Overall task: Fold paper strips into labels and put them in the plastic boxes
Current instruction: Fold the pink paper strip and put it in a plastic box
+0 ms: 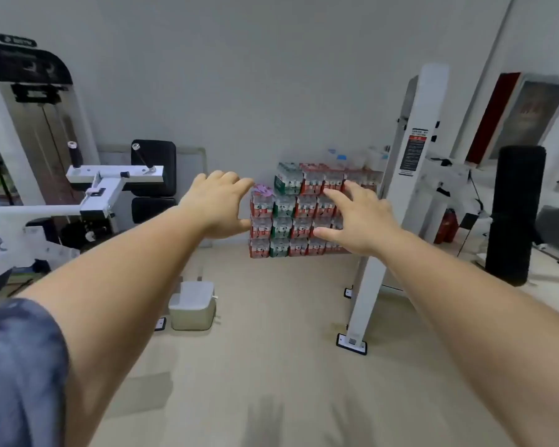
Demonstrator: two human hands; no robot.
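Midair, left hand (220, 204), right hand (361, 221) outspread.

What look like the plastic boxes (336, 155) are a few clear, whitish containers sitting on top of the stack of bottled-water packs (300, 214), toward the stack's right half. The one nearer the middle of the top has a blue patch on it. A paler box (376, 156) sits at the top's far right end. They're upright and close together, but honestly too blurry to make out lids or contents.
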